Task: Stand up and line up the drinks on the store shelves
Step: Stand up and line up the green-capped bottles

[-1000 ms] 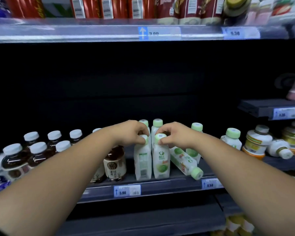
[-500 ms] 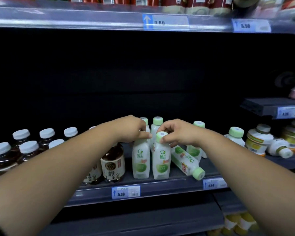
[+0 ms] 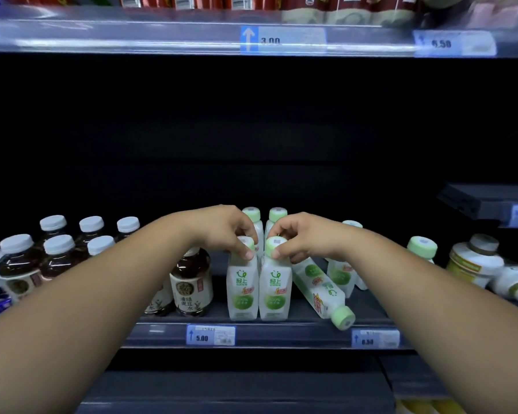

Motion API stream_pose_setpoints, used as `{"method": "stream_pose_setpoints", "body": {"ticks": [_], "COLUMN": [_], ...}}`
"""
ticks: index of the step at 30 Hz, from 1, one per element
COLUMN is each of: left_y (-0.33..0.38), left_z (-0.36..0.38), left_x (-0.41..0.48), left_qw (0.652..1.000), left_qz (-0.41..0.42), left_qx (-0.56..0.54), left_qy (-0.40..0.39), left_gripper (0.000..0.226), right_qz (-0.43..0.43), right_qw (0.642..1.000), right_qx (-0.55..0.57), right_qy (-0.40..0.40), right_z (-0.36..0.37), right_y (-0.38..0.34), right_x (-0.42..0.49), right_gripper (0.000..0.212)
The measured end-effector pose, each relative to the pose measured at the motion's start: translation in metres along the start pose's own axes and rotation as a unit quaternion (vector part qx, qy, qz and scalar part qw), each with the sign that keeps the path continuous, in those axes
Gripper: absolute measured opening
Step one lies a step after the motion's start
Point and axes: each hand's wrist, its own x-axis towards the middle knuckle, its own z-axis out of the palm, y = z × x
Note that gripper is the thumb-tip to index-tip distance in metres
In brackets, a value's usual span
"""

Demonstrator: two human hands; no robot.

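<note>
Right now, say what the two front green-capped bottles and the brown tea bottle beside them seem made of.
Both green-capped bottles: probably plastic, milky and semi-matte, since the walls look translucent white; caps smooth pale-green plastic. Brown tea bottle: likely clear glossy plastic, dark liquid showing through with highlights; glass cannot be ruled out.

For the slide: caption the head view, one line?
Left hand grips left bottle, right hand grips right bottle, both upright at shelf edge; tipped bottle lies alongside.
</note>
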Motion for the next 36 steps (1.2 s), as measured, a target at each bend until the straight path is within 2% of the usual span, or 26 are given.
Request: {"method": "stream_pose_setpoints", "body": {"ticks": [3, 5, 7, 9, 12, 14, 18, 21, 25, 31, 36], "left_y": [-0.001, -0.002, -0.007, -0.016, -0.03, -0.036, -0.039, -0.041, -0.043, -0.045, -0.042], "left_z": [-0.008, -0.013, -0.019, -0.025, -0.028, -0.026, -0.019, -0.018, -0.019, -0.022, -0.016], "left_x": [0.006, 0.01, 0.018, 0.03, 0.052, 0.064, 0.078, 0.083, 0.076, 0.056, 0.042], "left_qw": [1.0, 0.999, 0.998, 0.995, 0.99, 0.992, 0.988, 0.99, 0.988, 0.985, 0.983], "left_qz": [-0.007, -0.001, 0.013, 0.014, 0.005, -0.003, -0.032, -0.029, -0.02, -0.022, -0.023], "left_qx": [0.012, -0.016, -0.053, -0.057, -0.058, -0.08, -0.152, -0.141, -0.153, -0.161, -0.174], "left_qy": [-0.025, -0.031, 0.007, 0.077, 0.127, 0.101, 0.017, 0.013, -0.025, -0.064, -0.047], "left_gripper": [0.039, 0.038, 0.032, 0.029, 0.04, 0.047, 0.045, 0.04, 0.033, 0.031, 0.026], "right_qz": [0.012, 0.006, -0.015, -0.027, -0.005, 0.025, 0.09, 0.104, 0.102, 0.105, 0.118], "right_qw": [0.999, 1.0, 0.996, 0.989, 0.983, 0.983, 0.983, 0.981, 0.989, 0.992, 0.99], "right_qx": [-0.028, -0.021, -0.001, 0.004, -0.022, -0.018, 0.039, 0.074, 0.051, 0.054, 0.064], "right_qy": [-0.02, 0.02, 0.083, 0.145, 0.183, 0.179, 0.154, 0.143, 0.092, 0.045, 0.037], "right_z": [-0.01, -0.019, -0.027, -0.031, -0.031, -0.028, -0.019, -0.019, -0.021, -0.011, -0.005], "right_y": [-0.008, -0.012, -0.012, -0.007, 0.001, 0.006, 0.012, 0.011, 0.004, -0.004, -0.009], "right_x": [0.004, 0.008, 0.017, 0.032, 0.052, 0.062, 0.071, 0.07, 0.061, 0.049, 0.041], "right_gripper": [0.033, 0.028, 0.028, 0.031, 0.039, 0.04, 0.038, 0.032, 0.021, 0.019, 0.018]}}
